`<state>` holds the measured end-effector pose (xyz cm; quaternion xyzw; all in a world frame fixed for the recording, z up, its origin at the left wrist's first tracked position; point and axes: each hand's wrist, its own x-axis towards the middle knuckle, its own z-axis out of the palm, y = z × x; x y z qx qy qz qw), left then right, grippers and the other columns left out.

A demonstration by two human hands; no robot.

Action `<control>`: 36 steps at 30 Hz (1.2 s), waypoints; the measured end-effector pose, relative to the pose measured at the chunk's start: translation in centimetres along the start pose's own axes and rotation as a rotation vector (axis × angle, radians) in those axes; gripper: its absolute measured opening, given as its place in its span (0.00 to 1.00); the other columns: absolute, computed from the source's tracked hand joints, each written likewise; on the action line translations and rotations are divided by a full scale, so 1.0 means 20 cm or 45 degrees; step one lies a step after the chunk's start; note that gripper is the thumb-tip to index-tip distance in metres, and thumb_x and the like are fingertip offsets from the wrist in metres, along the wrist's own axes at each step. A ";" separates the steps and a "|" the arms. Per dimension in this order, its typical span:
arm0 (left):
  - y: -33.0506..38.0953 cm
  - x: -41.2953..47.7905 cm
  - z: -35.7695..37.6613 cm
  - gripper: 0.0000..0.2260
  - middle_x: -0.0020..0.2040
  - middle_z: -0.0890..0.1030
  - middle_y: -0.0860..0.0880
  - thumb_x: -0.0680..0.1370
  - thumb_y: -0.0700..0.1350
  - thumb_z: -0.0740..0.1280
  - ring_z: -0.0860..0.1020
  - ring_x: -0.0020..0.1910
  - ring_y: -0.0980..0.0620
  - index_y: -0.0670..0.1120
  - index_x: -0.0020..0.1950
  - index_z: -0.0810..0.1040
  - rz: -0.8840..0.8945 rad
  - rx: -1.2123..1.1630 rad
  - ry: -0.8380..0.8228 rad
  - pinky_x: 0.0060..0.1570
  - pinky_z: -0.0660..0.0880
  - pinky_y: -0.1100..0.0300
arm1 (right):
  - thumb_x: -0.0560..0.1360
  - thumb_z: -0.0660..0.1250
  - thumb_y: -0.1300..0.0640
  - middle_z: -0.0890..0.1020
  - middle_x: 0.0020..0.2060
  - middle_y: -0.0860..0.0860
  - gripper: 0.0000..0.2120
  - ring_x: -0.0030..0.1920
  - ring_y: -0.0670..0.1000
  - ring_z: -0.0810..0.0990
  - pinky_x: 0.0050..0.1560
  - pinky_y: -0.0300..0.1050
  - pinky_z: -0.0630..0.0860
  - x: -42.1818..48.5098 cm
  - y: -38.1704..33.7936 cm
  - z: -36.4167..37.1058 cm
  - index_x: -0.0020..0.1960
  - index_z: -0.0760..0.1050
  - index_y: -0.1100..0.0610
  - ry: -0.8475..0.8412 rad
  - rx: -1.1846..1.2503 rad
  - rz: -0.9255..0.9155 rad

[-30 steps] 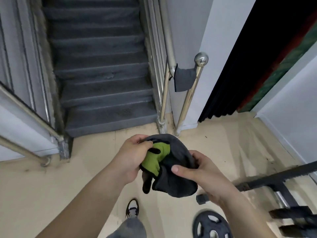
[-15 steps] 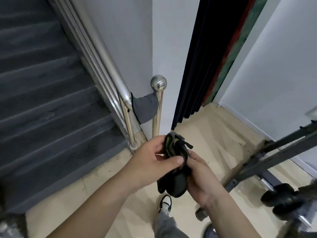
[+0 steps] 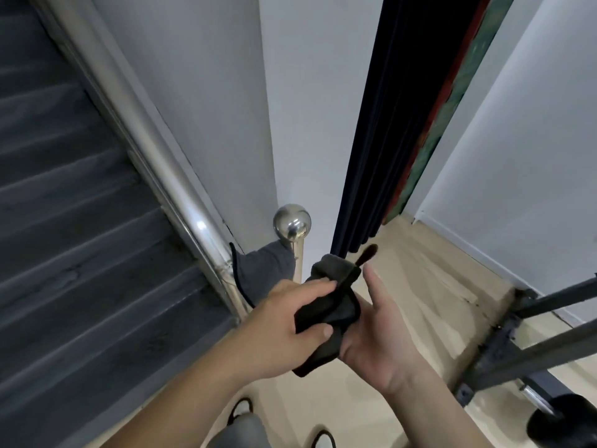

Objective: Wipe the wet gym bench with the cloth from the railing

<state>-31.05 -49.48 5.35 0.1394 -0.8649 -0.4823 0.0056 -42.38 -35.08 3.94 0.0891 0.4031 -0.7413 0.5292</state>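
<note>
A dark bunched cloth (image 3: 332, 308) with a loose strap sticking up sits between my two hands in the middle of the head view. My left hand (image 3: 284, 331) grips it from the left, thumb pressed over its lower part. My right hand (image 3: 378, 337) cups it from underneath with the fingers spread and the index finger raised. A grey cloth (image 3: 265, 273) hangs on the steel railing (image 3: 155, 156), just below the ball-topped post (image 3: 292, 221). The bench itself is out of view; only dark metal frame bars (image 3: 533, 350) show at the right.
Dark carpeted stairs (image 3: 71, 253) rise on the left behind the railing. A dark curtain (image 3: 387, 140) hangs between white walls ahead. A black weight plate (image 3: 562, 421) lies at the lower right on the beige floor (image 3: 420, 286). My shoes (image 3: 319, 439) show at the bottom edge.
The view has swung right and closer to the railing post. The bundle turned in my hands so its green part no longer shows, and my right fingers have spread.
</note>
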 end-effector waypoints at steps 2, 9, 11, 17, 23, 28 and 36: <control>-0.10 0.07 -0.03 0.24 0.68 0.68 0.69 0.75 0.48 0.71 0.66 0.71 0.61 0.64 0.69 0.75 0.095 0.071 0.020 0.71 0.65 0.61 | 0.82 0.62 0.38 0.84 0.63 0.61 0.26 0.63 0.60 0.85 0.69 0.60 0.75 0.10 0.02 0.07 0.65 0.84 0.58 0.005 -0.144 -0.018; -0.41 0.28 -0.44 0.17 0.56 0.80 0.57 0.76 0.36 0.69 0.80 0.53 0.55 0.58 0.55 0.83 -0.325 -0.412 0.336 0.50 0.75 0.64 | 0.79 0.66 0.60 0.86 0.59 0.62 0.17 0.62 0.63 0.84 0.64 0.57 0.79 0.47 0.10 0.31 0.66 0.80 0.63 0.246 -0.112 0.024; -0.48 0.37 -0.57 0.21 0.59 0.80 0.57 0.75 0.37 0.69 0.79 0.58 0.57 0.57 0.64 0.79 -0.452 -0.462 0.156 0.55 0.74 0.62 | 0.77 0.65 0.61 0.85 0.61 0.63 0.19 0.65 0.65 0.82 0.69 0.60 0.76 0.55 0.10 0.36 0.67 0.80 0.64 0.248 -0.047 0.019; -0.56 0.58 -0.76 0.08 0.44 0.86 0.53 0.70 0.44 0.73 0.84 0.45 0.54 0.53 0.48 0.83 -0.468 -0.215 -0.019 0.48 0.83 0.54 | 0.79 0.68 0.62 0.88 0.56 0.60 0.16 0.60 0.63 0.85 0.64 0.62 0.80 0.79 0.12 0.37 0.65 0.80 0.61 0.518 -0.127 0.000; -0.68 0.67 -0.78 0.07 0.44 0.84 0.51 0.70 0.48 0.71 0.82 0.44 0.50 0.53 0.48 0.79 -0.410 0.114 0.075 0.47 0.82 0.47 | 0.76 0.74 0.67 0.86 0.55 0.61 0.19 0.56 0.62 0.86 0.62 0.62 0.82 0.94 0.18 0.38 0.65 0.75 0.63 0.836 -0.242 -0.215; -0.76 0.67 -0.70 0.17 0.58 0.77 0.52 0.75 0.52 0.70 0.75 0.59 0.48 0.51 0.63 0.77 -0.084 0.755 -0.038 0.56 0.75 0.52 | 0.77 0.75 0.50 0.79 0.53 0.55 0.22 0.51 0.58 0.81 0.59 0.61 0.82 0.91 0.22 0.31 0.64 0.71 0.60 1.039 -0.575 -0.095; -0.63 0.64 -0.61 0.12 0.54 0.80 0.52 0.78 0.53 0.66 0.74 0.57 0.48 0.50 0.58 0.81 0.077 0.806 -0.015 0.53 0.77 0.51 | 0.80 0.69 0.56 0.86 0.46 0.56 0.11 0.44 0.55 0.85 0.49 0.53 0.83 0.65 0.15 0.22 0.58 0.80 0.61 0.807 -0.544 -0.188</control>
